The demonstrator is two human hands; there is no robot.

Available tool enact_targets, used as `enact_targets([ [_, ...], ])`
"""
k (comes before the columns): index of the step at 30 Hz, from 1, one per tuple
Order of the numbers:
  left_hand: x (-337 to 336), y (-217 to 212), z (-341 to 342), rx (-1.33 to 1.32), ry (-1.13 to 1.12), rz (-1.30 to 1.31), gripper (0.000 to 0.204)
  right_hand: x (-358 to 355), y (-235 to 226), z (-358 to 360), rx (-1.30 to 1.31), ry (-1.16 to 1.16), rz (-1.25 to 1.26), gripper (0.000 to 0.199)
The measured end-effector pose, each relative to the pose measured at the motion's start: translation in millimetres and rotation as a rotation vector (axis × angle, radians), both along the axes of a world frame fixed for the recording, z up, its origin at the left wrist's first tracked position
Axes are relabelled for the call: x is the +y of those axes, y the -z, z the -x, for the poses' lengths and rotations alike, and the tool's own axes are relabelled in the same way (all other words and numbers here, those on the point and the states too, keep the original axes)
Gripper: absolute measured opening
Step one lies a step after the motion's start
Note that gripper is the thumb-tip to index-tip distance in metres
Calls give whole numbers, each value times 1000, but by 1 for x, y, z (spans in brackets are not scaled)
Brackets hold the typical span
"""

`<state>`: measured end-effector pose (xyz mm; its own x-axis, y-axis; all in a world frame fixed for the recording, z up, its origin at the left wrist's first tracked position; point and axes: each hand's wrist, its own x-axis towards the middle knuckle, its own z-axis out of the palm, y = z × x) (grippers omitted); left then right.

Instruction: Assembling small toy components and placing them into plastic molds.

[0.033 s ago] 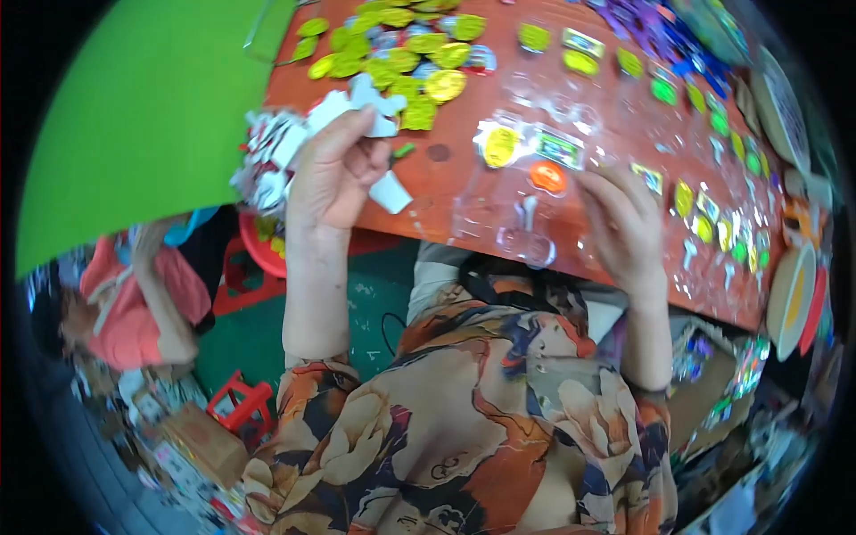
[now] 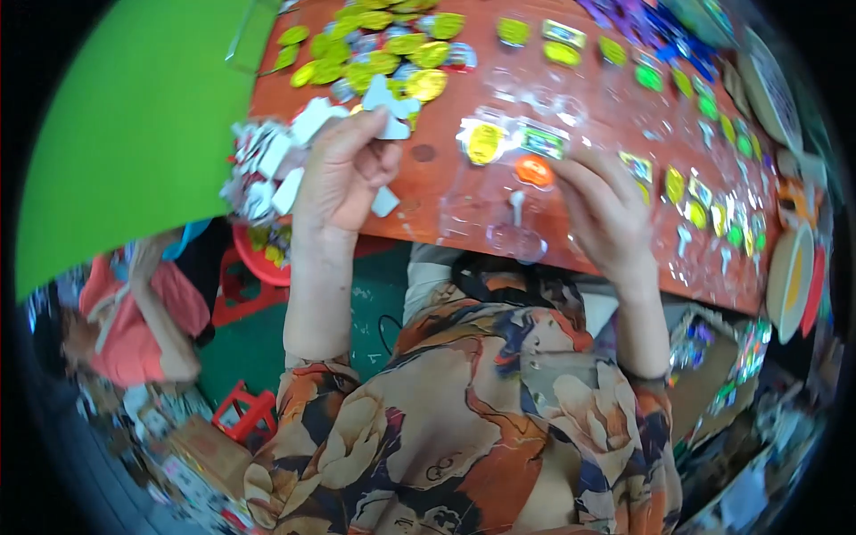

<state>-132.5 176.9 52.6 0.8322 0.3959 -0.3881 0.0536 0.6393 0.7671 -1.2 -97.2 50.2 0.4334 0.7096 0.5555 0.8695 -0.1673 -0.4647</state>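
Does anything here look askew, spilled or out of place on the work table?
Mostly orderly. The one untidy spot is the loose heap of white cards by the left hand, overhanging the table edge. The right hand rests by an orange piece; nothing looks spilled or damaged.

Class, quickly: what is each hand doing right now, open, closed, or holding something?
Left hand: closed on a flat white cut-out piece.
Right hand: fingers spread, resting on a clear plastic blister tray; holding nothing that shows.

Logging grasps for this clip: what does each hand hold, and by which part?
The left hand pinches a small flat white piece by its lower edge. The right hand rests fingertips on a clear plastic blister tray; no clear grasp.
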Motion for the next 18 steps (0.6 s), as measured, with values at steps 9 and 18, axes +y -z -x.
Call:
enact_targets([
  [9, -112, 20, -79, 101, 379, -8, 14, -21, 3, -11, -334, 179, 178, 29],
  [18, -141, 22, -103, 197, 552, -9, 18, -56, 20, -9, -266, 353, 139, 25],
])
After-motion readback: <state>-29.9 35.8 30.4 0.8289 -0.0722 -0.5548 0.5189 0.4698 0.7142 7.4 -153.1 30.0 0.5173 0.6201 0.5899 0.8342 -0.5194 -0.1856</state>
